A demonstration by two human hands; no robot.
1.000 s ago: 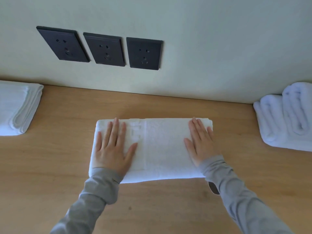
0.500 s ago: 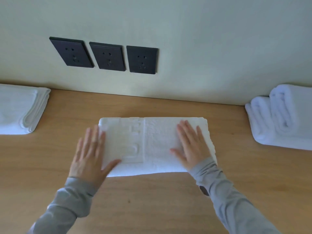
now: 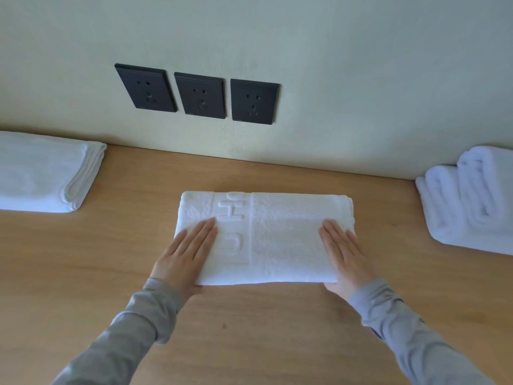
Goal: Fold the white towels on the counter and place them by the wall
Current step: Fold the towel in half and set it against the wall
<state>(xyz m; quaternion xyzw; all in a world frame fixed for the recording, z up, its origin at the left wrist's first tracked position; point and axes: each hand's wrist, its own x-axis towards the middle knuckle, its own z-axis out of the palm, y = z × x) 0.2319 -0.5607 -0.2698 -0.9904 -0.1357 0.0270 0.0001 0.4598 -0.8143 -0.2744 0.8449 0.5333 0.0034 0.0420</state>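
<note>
Both hands have shifted to the near corners of the folded towel (image 3: 277, 237) at counter (image 3: 125, 259) centre, left hand (image 3: 184, 257) at 7 o'clock, right hand (image 3: 344, 254) at 5 o'clock, fingers (image 3: 205, 232) flat and straight, thumbs hidden, seemingly to push it toward the wall (image 3: 361, 107) at 12 o'clock.

Soft even daylight, faint shadows, mild wide-angle bowing and softness toward the edges.

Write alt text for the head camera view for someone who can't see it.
The left hand and right hand, fingers straight, rest on the near corners of a folded white towel on a wooden counter. A flat-folded towel lies far left and rolled towels far right, by a wall with three black sockets.
</note>
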